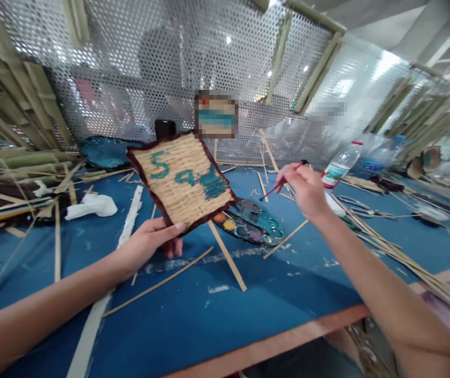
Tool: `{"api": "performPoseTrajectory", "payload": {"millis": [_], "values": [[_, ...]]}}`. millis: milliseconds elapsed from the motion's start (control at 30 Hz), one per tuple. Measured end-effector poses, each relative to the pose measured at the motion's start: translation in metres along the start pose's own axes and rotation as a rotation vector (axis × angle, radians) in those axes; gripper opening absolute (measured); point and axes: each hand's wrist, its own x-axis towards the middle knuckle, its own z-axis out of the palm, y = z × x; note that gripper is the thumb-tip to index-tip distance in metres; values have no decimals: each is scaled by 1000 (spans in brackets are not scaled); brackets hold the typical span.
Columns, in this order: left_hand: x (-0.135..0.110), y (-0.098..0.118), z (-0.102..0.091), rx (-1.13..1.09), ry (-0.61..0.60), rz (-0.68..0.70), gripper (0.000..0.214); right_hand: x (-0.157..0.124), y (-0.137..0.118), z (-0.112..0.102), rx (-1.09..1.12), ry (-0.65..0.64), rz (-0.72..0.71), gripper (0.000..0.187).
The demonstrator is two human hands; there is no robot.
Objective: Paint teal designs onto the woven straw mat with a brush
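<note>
You have one woven mat (181, 181), one paintbrush (278, 187), one palette (248, 221) and two bottles (341, 165). The palette's wells hold teal, orange and yellow paint. Your left hand (152, 240) clamps the mat's lower edge just left of the palette; your right hand (307, 189) pinches the paintbrush above its right end

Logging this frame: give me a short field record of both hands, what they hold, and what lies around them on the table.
Left hand: grips the lower edge of the woven mat, held tilted above the table
Mat surface: straw-coloured weave, dark border, teal painted marks
Right hand: holds a thin red-handled paintbrush, tip pointing down-left, apart from the mat
Palette: lies on the blue table by the mat's lower right corner; teal, orange and yellow paint
Around: loose bamboo strips, crumpled white tissue at left, plastic bottle beyond the right hand
</note>
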Motion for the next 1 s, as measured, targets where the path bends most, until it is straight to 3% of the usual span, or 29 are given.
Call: {"api": "performPoseTrajectory", "payload": {"millis": [67,167,233,367,467,600,733,900,1000], "values": [[-1,1,0,6,-10,8,40,12,-34,21,56,60,-163,33],[-2,1,0,18,-26,17,42,27,-75,52,-41,-26,-335,33],[-3,1,0,22,-32,14,43,32,-84,67,-143,-99,-413,32],[-1,-1,-1,20,-31,11,42,28,-71,77,-364,-93,-515,27],[0,-3,-1,18,-27,19,42,14,-59,81,-366,-45,-491,23],[-1,-3,-2,23,-42,19,42,0,-54,88,-372,-121,-580,17],[-1,-3,-3,33,-46,30,43,-1,-51,89,-388,0,-593,16],[-1,-3,-2,36,-37,22,42,-4,-45,91,-448,-153,-735,16],[-1,-2,-1,29,-33,16,42,-5,-42,92,-505,-45,-693,14]]}}
